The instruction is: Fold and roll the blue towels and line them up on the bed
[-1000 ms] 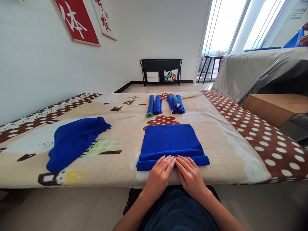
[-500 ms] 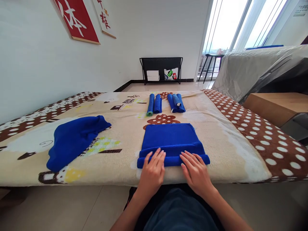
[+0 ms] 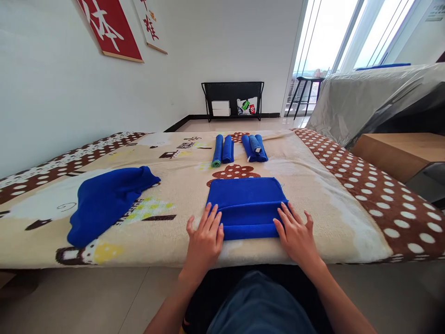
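A blue cloth (image 3: 248,208) lies in front of me, its near part folded into a thick band at the bed's front edge. On its left edge rests my left hand (image 3: 206,234), fingers spread and flat. My right hand (image 3: 295,232) lies on the right edge, also with fingers apart. A crumpled blue cloth (image 3: 107,199) is farther left. Beyond the folded cloth are rolled blue cloths (image 3: 227,150), one with a green edge, and another group of rolls (image 3: 255,148) to their right.
The cloths lie on a patterned blanket (image 3: 184,185) with brown, dotted borders. A cardboard box (image 3: 392,153) and a plastic-covered object (image 3: 361,99) stand at the right. Against the far wall is a black rack (image 3: 232,93); a black stool (image 3: 306,93) is near the window.
Both hands have moved outward, from the folded near band to the cloth's left and right edges. The fingers are more spread. The other cloths have stayed in place.
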A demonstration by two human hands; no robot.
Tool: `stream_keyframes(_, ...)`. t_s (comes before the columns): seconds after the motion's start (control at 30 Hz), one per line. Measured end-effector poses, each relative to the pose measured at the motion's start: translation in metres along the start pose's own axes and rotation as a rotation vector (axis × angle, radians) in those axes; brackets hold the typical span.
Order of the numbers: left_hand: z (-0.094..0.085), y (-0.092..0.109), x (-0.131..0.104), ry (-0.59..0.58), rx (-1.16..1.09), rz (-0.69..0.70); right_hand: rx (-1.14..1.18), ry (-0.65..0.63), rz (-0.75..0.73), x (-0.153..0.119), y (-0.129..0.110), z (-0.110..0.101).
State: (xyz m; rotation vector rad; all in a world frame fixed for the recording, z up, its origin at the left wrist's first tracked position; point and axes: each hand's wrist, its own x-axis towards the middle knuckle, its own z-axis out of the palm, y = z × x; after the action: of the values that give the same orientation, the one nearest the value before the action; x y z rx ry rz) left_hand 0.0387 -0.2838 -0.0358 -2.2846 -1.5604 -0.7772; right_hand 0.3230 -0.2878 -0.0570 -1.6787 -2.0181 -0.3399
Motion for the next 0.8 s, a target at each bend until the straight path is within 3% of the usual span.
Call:
stream_keyframes(0.1, 0.004, 0.033, 0.017, -0.123, -0.196, 0.204, 0.157, -0.114, -0.139, 0.012, -0.038, 0.002)
stream_keyframes(0.2, 0.013, 0.042, 0.031, -0.252, -0.286, 0.256, 0.234, -0.200, -0.202, 0.025, -0.054, 0.007)
stream_keyframes(0.33, 0.019, 0.007, 0.026, -0.246, -0.163, 0.058, 0.168, -0.161, -0.035, 0.029, -0.025, 0.011)
stream_keyframes(0.43, 0.014, -0.022, 0.013, -0.160, -0.028, -0.109, 0.078, -0.142, 0.121, 0.024, 0.006, 0.009)
stream_keyframes(0.5, 0.009, -0.026, 0.007, -0.083, 0.048, -0.158, 0.032, -0.130, 0.167, 0.021, 0.014, 0.005)
stream_keyframes(0.63, 0.005, 0.004, 0.016, -0.030, -0.006, -0.061, 0.100, -0.118, 0.030, 0.026, -0.014, -0.001)
stream_keyframes(0.73, 0.014, 0.031, 0.033, -0.198, -0.180, 0.153, 0.252, -0.235, -0.144, 0.036, -0.046, 0.002)
stream_keyframes(0.8, 0.022, 0.036, 0.043, -0.309, -0.224, 0.212, 0.291, -0.294, -0.166, 0.042, -0.054, 0.007)
